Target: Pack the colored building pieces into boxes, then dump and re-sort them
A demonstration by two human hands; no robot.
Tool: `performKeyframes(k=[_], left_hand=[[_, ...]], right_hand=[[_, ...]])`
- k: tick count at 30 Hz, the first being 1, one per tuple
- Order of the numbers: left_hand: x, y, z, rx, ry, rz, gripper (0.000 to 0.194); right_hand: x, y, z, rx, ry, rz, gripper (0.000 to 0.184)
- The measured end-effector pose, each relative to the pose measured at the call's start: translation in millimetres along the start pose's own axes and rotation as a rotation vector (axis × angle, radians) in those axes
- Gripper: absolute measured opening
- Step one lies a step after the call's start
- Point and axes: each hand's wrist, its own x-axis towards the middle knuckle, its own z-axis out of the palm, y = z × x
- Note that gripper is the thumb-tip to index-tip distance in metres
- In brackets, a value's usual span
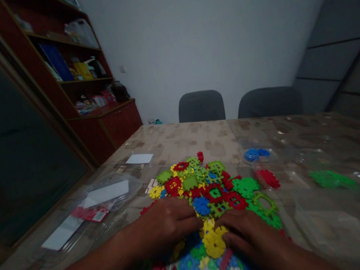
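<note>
A heap of plastic interlocking toy pieces (190, 183) in red, yellow, green and blue spreads over the middle of the table. My left hand (168, 220) is over the heap's near left part, its fingers bent together and the tips by the upper yellow pieces; what they hold, if anything, is hidden. From the other side, my right hand (247, 232) has its curled fingers and thumb at the edge of a yellow flower-shaped piece (214, 243). More pieces lie below the hands, among them a light blue gear-shaped piece (188, 268) and a dark red one (226, 259).
Clear plastic packaging with white cards (106, 193) lies on the left. Farther right are bagged blue rings (256, 154), a red piece (268, 178), green pieces (332, 179) and a clear plastic tray (341, 231). Two grey chairs (200, 105) stand behind the table (200, 134).
</note>
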Motion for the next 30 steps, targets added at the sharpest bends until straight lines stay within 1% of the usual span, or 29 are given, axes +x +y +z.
performKeyframes(k=[1,3,4,5,6,9,13,16,17,19,22,23,27,30], left_hand=[[0,0,0.2,0.009,0.002,0.002,0.023],[1,0,0.3,0.023,0.007,0.005,0.022],[1,0,0.3,0.024,0.006,0.004,0.021],[2,0,0.3,0.021,0.003,0.002,0.021],[2,0,0.5,0.017,0.000,0.001,0.021],[2,1,1.7,0.002,0.001,0.009,0.022],[0,0,3.6,-0.006,0.015,0.009,0.024],[0,-1,3.9,0.000,0.003,0.006,0.025],[0,-1,3.8,0.001,-0.002,0.006,0.026],[1,-1,3.5,0.003,-0.003,0.011,0.027],[4,0,3.5,0.002,-0.004,0.015,0.030],[4,0,3.7,0.007,-0.004,0.014,0.030],[2,0,5.0,0.040,-0.007,0.002,0.027],[0,0,5.8,0.040,-0.041,-0.008,0.021]], right_hand=[[-1,-1,4,-0.011,0.002,0.009,0.025],[-4,-3,10,-0.043,-0.017,0.045,0.048],[-5,-4,12,-0.057,-0.040,0.064,0.056],[-6,-6,13,-0.066,-0.057,0.082,0.060],[-6,-7,14,-0.070,-0.064,0.096,0.058],[-6,-7,17,-0.057,-0.028,0.117,0.044],[-5,1,22,-0.021,0.025,0.118,0.040],[-4,3,21,-0.004,0.044,0.138,0.032],[-4,2,20,-0.008,0.047,0.150,0.032],[-3,-2,19,-0.025,0.050,0.163,0.038],[-2,-5,21,-0.038,0.036,0.130,0.052],[-2,-4,22,-0.044,0.040,0.114,0.054],[-2,8,30,-0.079,0.076,0.100,0.047],[-2,10,28,-0.095,0.082,0.112,0.042]])
